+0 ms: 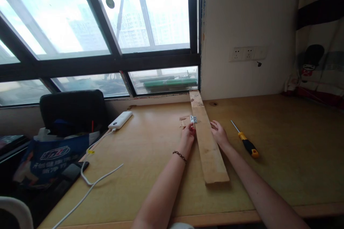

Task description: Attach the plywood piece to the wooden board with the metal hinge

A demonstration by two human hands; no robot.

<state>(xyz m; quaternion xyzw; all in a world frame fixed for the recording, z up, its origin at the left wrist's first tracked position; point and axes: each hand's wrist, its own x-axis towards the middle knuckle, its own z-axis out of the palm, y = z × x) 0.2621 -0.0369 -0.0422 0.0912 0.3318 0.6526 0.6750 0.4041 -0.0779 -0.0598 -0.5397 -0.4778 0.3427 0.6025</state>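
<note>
A long wooden board (211, 150) lies lengthwise on the table, its far end close to the window wall. At its left edge sits a small silver metal hinge (193, 119), with a short wood piece (184, 121) showing to the left of it. My left hand (189, 133) is closed just below the hinge, fingertips pinched together beside the board; whatever they hold is too small or hidden. Against the board's right edge, my right hand (219, 134) grips it with curled fingers. A yellow-and-black screwdriver (248, 145) rests to the right of that hand.
On the table's left side lie a white power bank (120, 120) and a white cable (100, 179). A black chair (72, 109) and a blue bag (57, 157) stand beyond the left edge. The window (150, 57) and wall (249, 14) bound the back.
</note>
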